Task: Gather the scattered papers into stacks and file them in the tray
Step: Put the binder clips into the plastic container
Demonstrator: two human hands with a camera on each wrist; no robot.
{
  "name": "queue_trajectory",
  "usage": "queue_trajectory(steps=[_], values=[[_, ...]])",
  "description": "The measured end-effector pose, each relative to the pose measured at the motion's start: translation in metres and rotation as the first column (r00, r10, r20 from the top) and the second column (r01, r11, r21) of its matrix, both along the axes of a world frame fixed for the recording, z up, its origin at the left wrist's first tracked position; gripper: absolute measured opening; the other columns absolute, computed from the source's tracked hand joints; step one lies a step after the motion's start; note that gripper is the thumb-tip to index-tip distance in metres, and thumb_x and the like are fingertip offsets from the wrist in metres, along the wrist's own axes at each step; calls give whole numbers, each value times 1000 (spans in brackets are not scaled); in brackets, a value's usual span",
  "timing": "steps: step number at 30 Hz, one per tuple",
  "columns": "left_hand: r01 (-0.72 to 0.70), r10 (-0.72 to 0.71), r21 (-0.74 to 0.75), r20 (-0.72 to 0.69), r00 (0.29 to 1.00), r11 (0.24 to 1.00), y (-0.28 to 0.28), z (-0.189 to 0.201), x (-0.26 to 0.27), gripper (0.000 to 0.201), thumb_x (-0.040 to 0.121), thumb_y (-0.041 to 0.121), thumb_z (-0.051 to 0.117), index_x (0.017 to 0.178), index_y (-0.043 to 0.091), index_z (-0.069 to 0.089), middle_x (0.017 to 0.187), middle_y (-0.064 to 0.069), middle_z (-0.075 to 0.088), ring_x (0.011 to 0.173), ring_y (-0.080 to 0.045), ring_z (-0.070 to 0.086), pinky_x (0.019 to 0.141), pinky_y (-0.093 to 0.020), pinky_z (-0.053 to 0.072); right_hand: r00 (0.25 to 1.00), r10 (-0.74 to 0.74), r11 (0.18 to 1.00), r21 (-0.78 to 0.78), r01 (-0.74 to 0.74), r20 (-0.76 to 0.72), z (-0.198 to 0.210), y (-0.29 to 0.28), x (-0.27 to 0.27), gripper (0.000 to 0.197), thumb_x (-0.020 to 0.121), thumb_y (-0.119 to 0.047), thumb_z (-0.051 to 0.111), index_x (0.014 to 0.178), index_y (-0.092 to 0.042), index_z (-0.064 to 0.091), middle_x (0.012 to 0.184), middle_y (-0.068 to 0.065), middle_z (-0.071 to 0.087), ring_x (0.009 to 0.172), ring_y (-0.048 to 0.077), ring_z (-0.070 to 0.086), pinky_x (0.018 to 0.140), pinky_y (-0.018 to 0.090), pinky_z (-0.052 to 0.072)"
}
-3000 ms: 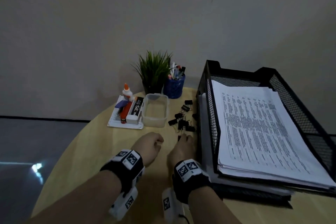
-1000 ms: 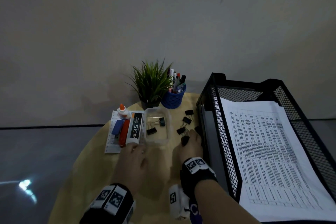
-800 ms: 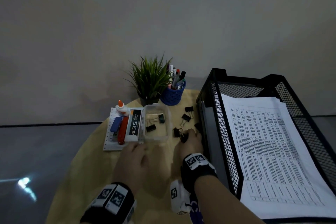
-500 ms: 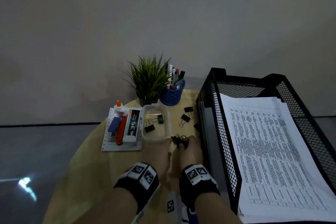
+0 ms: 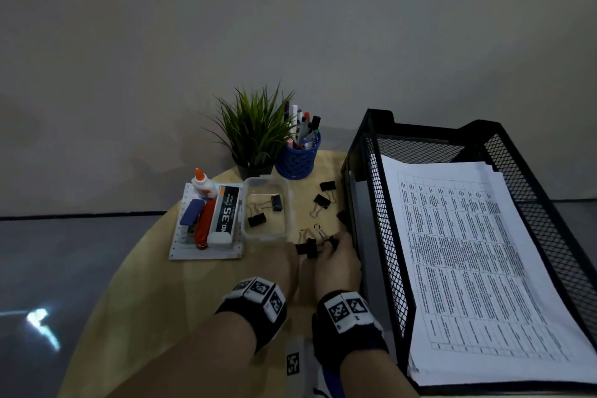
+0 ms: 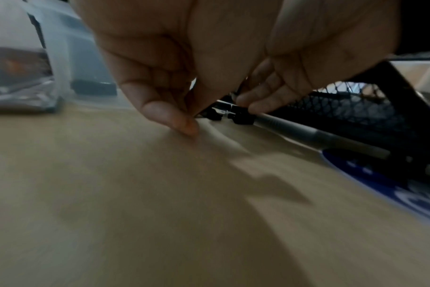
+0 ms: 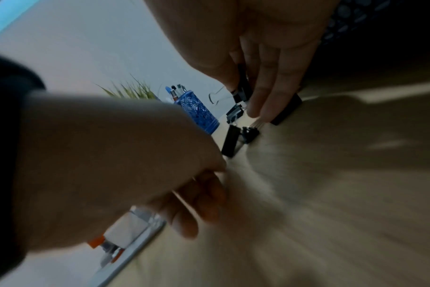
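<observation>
Both wrist views are blurred, and the right hand [image 5: 337,263] covers part of the small clump of black binder clips [image 5: 308,245] it works at, so how many clips it pinches cannot be told; thumb and fingers are drawn together on at least one. The left hand [image 5: 279,265] sits just beside it at 9 o'clock, fingers curled down with a fingertip [image 6: 182,121] on the wood; whether it holds anything cannot be told. A lower tier under the black mesh tray [image 5: 368,152] is mostly hidden. The surface is a round, pale wooden table [image 5: 145,300] against a plain grey wall, in dim light. The papers [image 5: 478,268] lie stacked in the tray at 3 o'clock from the hands, their long axis running from the near edge toward 11 o'clock, the printed tables facing up. At 11 o'clock from the hands stands a clear plastic box [image 5: 266,208] with two clips inside.
</observation>
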State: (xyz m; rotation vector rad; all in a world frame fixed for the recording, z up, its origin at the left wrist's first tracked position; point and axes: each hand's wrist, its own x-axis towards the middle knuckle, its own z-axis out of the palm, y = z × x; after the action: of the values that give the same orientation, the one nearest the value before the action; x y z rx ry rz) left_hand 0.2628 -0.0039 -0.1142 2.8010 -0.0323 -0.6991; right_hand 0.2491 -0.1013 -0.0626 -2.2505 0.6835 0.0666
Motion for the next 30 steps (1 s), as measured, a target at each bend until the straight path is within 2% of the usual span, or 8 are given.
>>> queue_trajectory(steps=[2, 6, 10, 14, 18, 21, 25, 30], values=[[1, -1, -35, 10, 1000, 999, 4, -4, -5, 34, 91, 30, 50, 121, 16, 55, 118, -6, 60, 103, -27, 61, 90, -38, 50, 996, 39, 998, 41, -43, 86, 10, 4, 3, 20, 98, -17, 46, 114, -10, 55, 103, 10, 64, 93, 28, 60, 66, 23, 33], [51, -47, -64, 70, 996, 997, 13, 8, -5, 10, 85, 28, 54, 93, 23, 55, 92, 1, 65, 77, -15, 62, 67, -27, 51, 961, 221, 966, 100, -240, 166, 26, 19, 23, 15, 94, -24, 54, 106, -16, 60, 88, -6, 56, 85, 15, 55, 71, 25, 42], [83, -59, -146, 163, 985, 986, 17, 4, -2, 25, 83, 30, 51, 108, 29, 47, 92, 3, 66, 70, -10, 60, 68, -29, 55, 968, 242, 950, 188, -250, 68, 24, 23, 35, 31, 95, -26, 53, 125, -19, 52, 112, -2, 60, 104, 17, 58, 85, 29, 47], [250, -235, -92, 153, 960, 964, 14, 15, 0, 37, 94, 30, 43, 131, 27, 39, 109, -6, 65, 88, -22, 61, 78, -30, 47, 958, 233, 966, -74, -248, -168, 6, 5, 19, 42, 92, -15, 53, 132, -10, 42, 133, 12, 46, 121, 30, 48, 94, 33, 42], [268, -265, -42, 57, 962, 963, 13, 26, 2, 25, 96, 32, 39, 116, 17, 43, 107, -13, 63, 92, -29, 60, 75, -34, 45, 906, 325, 902, -198, -383, -270, -15, -3, 1, 35, 95, -12, 41, 130, -9, 43, 139, 12, 39, 127, 27, 38, 103, 30, 33], [261, -262, -96, 7, 965, 961, 14, 41, -5, 20, 97, 32, 38, 113, 21, 42, 105, -9, 61, 91, -27, 60, 75, -32, 46, 897, 322, 910, -163, -381, -302, -21, -5, -2, 37, 95, -13, 42, 131, -11, 46, 138, 14, 39, 128, 28, 37, 106, 31, 33], [291, -273, -101, 156, 949, 951, 14, 64, -17, 25, 96, 30, 39, 119, 22, 45, 99, -5, 65, 85, -23, 63, 77, -36, 53, 891, 311, 918, -139, -372, -330, -26, -4, -3, 36, 90, -16, 52, 125, -10, 48, 128, 16, 45, 117, 30, 48, 96, 29, 42], [-31, 115, -249, 329, 937, 968, 42, 93, -11, 24, 98, 33, 39, 121, 26, 41, 94, 2, 66, 77, -14, 60, 66, -27, 47, 890, 334, 896, -188, -402, -310, -16, 0, -4, 31, 90, -10, 47, 121, -9, 48, 124, 11, 49, 114, 26, 51, 94, 29, 43]])
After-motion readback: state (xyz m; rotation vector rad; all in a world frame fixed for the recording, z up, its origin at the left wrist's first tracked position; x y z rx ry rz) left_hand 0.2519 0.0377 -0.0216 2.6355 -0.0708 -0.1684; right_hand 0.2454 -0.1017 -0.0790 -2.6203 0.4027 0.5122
